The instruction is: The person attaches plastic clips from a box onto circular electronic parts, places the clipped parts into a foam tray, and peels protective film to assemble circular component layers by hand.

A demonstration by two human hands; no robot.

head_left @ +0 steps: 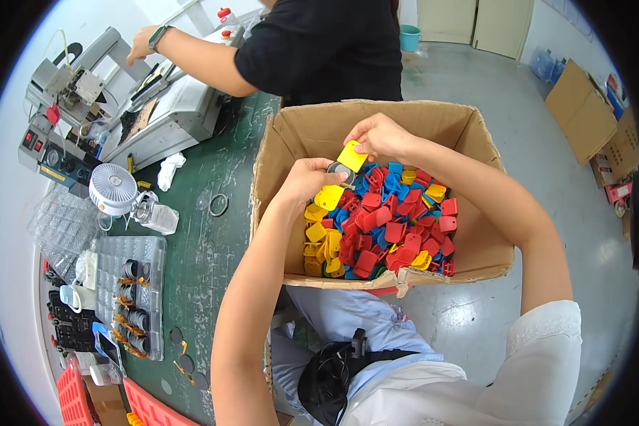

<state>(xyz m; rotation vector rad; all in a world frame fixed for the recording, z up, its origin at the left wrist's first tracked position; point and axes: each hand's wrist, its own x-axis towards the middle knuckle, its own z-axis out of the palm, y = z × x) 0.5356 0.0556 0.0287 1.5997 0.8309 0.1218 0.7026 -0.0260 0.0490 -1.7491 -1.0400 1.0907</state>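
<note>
Above an open cardboard box (397, 282), my left hand (307, 182) is closed on a round dark grey disc with a lighter centre (341, 171). A short orange-brown tail shows at the disc's lower edge. My right hand (380, 138) pinches a flat yellow plastic piece (351, 155) that overlaps or touches the disc's upper edge. Just below my left fingers is another yellow piece (329, 197); I cannot tell whether the hand holds it. Beneath both hands lies a heap of red, blue and yellow plastic pieces (376, 220), many with a small hole.
Left of the box, a green worktable (199, 277) bears a clear tray (156, 312) with stacks of discs, several loose discs (186, 363), a small white fan (113, 188) and a machine (170, 106). A person in black (326, 53) stands beyond the box, an arm over that machine.
</note>
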